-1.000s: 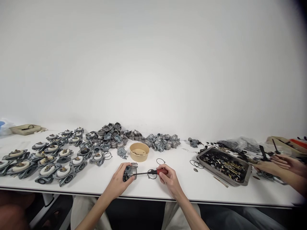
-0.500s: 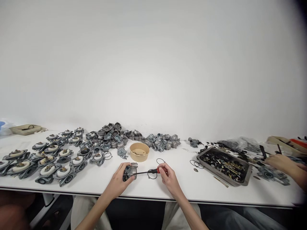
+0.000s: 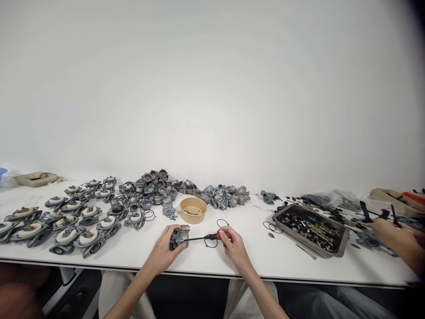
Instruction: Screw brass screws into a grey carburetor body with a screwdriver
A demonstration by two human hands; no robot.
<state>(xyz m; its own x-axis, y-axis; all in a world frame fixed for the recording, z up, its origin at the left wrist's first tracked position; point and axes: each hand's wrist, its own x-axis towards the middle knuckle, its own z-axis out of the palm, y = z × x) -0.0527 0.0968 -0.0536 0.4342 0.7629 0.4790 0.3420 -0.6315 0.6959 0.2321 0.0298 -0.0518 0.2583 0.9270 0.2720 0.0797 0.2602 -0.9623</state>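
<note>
My left hand is wrapped round a grey metal carburetor lying on its side near the front of the table. In my right hand is a screwdriver with a red and black handle, pinched between thumb and fingers. Its dark shaft points left, and the tip meets the carburetor's right side; the exact contact spot is too small to make out. A thin black rubber ring lies under the screwdriver. Just behind the carburetor stands a round cardboard bowl with small screws inside.
Several carburetor bodies with white floats stand at left. Heaps of metal bowl covers and castings lie along the back. On the right are a metal tray of small parts and a co-worker's hand over another carburetor body.
My hands, the carburetor and the screwdriver stay in nearly the same place. At far right the co-worker's hand has shifted slightly.
</note>
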